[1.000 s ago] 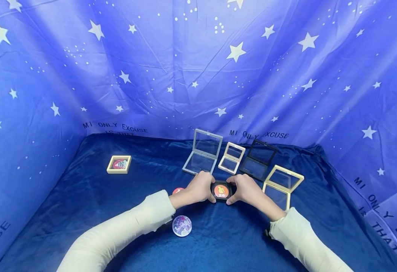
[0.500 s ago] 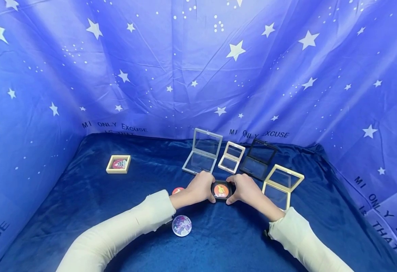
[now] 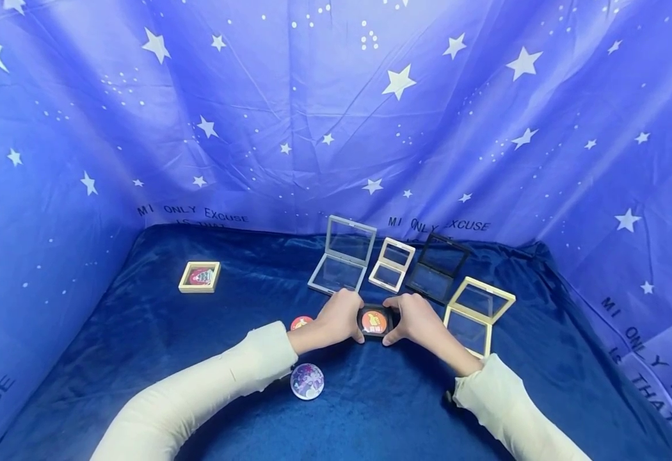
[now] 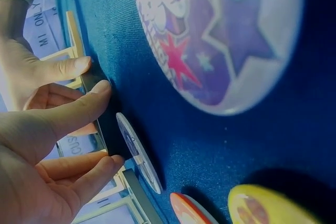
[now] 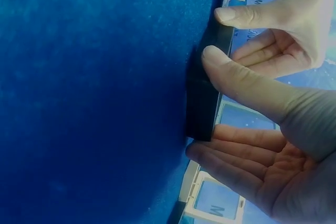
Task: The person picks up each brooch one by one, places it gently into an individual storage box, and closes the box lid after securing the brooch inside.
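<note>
Both hands hold a small black display frame (image 5: 203, 111) low over the blue cloth, one at each side. Behind its clear window lies a round orange badge (image 3: 374, 322) with a yellow thumbs-up print. My left hand (image 3: 336, 319) grips the left end, thumb on the near edge and fingers on the far edge. The right hand (image 3: 419, 322) grips the right end in the same way. Partly behind the left wrist is a red badge (image 3: 300, 323). A purple badge with a star print (image 3: 307, 381) lies nearer, below the left forearm.
Behind the hands stand unfolded frames: a grey one (image 3: 336, 275), a small pale pink one (image 3: 390, 267), a black one (image 3: 431, 282) and a yellow one (image 3: 467, 310). A closed cream frame (image 3: 199, 277) with a red badge lies far left. The left wrist view also shows a yellow badge (image 4: 265, 205).
The head view has tilted very slightly. Both hands keep their grip on the black display frame, and nothing else has visibly moved.
</note>
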`<state>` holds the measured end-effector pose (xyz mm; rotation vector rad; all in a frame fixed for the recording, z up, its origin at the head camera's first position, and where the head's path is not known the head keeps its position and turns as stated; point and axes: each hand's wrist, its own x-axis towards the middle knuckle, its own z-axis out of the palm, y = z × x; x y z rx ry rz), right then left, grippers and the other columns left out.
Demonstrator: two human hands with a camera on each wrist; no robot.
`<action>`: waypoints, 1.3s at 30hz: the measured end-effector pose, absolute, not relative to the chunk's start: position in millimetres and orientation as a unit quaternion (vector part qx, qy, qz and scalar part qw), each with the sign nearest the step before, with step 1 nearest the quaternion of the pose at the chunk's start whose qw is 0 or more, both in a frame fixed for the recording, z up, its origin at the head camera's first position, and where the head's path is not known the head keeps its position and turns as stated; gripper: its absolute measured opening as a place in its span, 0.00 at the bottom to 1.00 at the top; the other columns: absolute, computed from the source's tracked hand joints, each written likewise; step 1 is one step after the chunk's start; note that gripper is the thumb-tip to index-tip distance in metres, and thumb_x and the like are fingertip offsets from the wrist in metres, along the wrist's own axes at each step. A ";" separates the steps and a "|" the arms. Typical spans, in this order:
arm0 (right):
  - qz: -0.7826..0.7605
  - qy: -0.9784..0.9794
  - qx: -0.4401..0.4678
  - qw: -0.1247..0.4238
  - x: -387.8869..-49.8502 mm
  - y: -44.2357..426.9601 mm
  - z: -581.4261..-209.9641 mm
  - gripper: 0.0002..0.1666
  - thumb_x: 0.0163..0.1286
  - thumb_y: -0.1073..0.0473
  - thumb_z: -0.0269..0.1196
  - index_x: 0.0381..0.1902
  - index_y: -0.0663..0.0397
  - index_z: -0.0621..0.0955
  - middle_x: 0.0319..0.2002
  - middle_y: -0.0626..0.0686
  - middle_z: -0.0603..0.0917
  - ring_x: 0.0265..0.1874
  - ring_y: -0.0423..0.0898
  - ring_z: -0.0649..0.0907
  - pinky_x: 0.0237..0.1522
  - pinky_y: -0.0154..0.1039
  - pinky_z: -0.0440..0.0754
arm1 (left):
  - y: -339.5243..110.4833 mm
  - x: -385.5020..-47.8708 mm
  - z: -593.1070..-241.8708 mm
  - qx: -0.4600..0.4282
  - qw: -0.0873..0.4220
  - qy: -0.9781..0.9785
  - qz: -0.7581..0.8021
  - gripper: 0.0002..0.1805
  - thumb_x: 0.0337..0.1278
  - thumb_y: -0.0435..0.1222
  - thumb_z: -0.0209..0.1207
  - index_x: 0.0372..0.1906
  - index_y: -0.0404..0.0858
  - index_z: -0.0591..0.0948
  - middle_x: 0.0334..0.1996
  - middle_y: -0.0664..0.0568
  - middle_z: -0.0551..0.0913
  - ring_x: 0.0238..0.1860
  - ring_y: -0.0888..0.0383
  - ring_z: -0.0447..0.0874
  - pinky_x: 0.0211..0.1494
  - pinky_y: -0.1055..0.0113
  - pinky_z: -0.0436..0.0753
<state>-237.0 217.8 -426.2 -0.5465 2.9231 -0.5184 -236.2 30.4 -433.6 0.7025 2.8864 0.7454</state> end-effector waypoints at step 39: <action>-0.172 0.965 -0.175 0.091 -241.7 218.4 -422.5 0.46 0.33 0.55 0.88 0.54 0.64 0.85 0.47 0.62 0.89 0.47 0.57 0.87 0.51 0.53 0.84 | 30.1 -241.1 -427.3 0.222 0.070 0.939 0.253 0.26 0.32 0.38 0.84 0.43 0.33 0.89 0.41 0.47 0.91 0.42 0.56 0.89 0.43 0.67 0.85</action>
